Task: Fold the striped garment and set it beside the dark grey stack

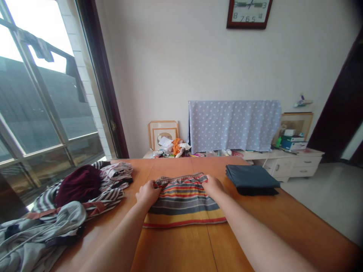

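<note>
A striped garment with a gathered elastic waistband [185, 204], in grey, yellow, orange and red, lies on the wooden table in front of me. It looks like shorts or a skirt; I cannot tell which. My left hand [149, 192] grips the left end of the waistband, fingers closed over it. At the opposite end, my right hand [212, 186] pinches the band's right corner. The waistband edge faces away from me, and the hem lies toward me between my forearms.
Folded dark cloth [252, 179] lies on the table's right. Loose clothes [79, 187] are heaped along the left side, beside the window. Behind the wooden table [170, 249] stands a white cabinet [306, 160] with clutter and a polka-dot cover [234, 126].
</note>
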A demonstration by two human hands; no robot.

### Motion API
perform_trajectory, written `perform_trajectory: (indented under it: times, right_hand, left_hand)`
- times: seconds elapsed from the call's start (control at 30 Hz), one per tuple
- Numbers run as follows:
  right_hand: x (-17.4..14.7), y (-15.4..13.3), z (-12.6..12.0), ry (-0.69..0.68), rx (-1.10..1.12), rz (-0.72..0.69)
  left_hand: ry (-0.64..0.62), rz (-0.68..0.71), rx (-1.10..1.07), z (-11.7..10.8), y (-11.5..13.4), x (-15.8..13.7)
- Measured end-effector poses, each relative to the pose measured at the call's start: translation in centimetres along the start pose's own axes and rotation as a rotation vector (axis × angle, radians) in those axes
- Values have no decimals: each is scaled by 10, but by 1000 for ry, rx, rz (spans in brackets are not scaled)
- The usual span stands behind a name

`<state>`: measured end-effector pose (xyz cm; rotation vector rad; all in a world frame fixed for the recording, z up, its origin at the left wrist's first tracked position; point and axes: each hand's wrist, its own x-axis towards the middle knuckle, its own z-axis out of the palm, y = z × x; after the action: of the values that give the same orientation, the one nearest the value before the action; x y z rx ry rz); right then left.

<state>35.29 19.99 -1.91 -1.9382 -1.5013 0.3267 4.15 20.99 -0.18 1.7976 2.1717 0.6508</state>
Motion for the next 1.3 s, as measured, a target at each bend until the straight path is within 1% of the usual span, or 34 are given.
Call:
perform_trajectory:
  times: [0.1, 0.17, 0.23, 0.27, 0.3, 0.33, 0.37, 0.4, 0.43, 0.47, 0.57, 0.63, 0.73, 0.83, 0.9, 0.93, 0.97, 1.03, 1.1, 1.17, 1.2, 1.23, 1.3]
  right_hand:
    - [-9, -3, -10, -14, 114, -19]
    - [-20, -6, -22, -11, 210, -39]
    - [-36, -10, -37, -22, 310, -60]
    - [-47, -12, -46, -29, 347, -71]
    - [-60, -13, -55, -54, 401, -85]
    - [-74, -14, -65, -91, 458, -97]
    - [-88, -15, -76, -139, 526, -112]
    - [-104, -14, -86, -275, 721, -131]
    - [-120, -14, -97, -413, 868, -128]
    - [-136, -13, -107, -513, 936, -110]
    - [-178, -8, -136, -733, 904, -57]
    - [-199, -3, -149, -871, 853, -87]
    - [-218, 9, -160, -1024, 752, -142]
    - [-225, 24, -162, -1126, 584, -197]
    - [-226, 31, -160, -1174, 546, -183]
    - [-225, 33, -158, -1174, 566, -157]
    - [-223, 34, -156, -1149, 601, -126]
    - [-215, 36, -150, -1022, 659, -74]
    - [-202, 38, -141, -841, 672, -30]
    - [-187, 44, -127, -675, 660, 17]
    - [-179, 47, -118, -606, 647, 34]
    - [-171, 50, -109, -548, 625, 46]
    - [-156, 55, -91, -448, 544, 36]
  left_hand:
    - [48, -16, -16, -12, 7, -12]
    - [89, 19, -32, -26, 13, -27]
    - [91, 67, -127, -42, 16, -49]
    - [51, 95, -253, -51, 15, -63]
    - [-26, 116, -437, -60, 14, -78]
    - [-137, 150, -623, -69, 12, -94]
    - [-273, 184, -778, -78, 8, -111]
    - [-399, 211, -889, -88, 4, -128]
    - [-507, 226, -954, -97, -1, -144]
    - [-585, 226, -985, -106, -6, -160]
    - [-792, 226, -957, -125, -22, -200]
    - [-882, 245, -894, -129, -34, -218]
    - [-989, 276, -801, -127, -49, -234]
    - [-1052, 263, -710, -125, -57, -240]
    - [-1035, 225, -690, -126, -57, -238]
    - [-1001, 208, -696, -127, -56, -235]
    - [-941, 197, -710, -127, -55, -230]
    - [-752, 169, -727, -125, -54, -216]
    - [-522, 113, -712, -118, -56, -198]
    - [-303, 56, -667, -108, -59, -180]
    - [-216, 27, -629, -102, -60, -171]
    - [-156, 6, -581, -97, -60, -164]
    - [-102, 9, -486, -88, -59, -151]
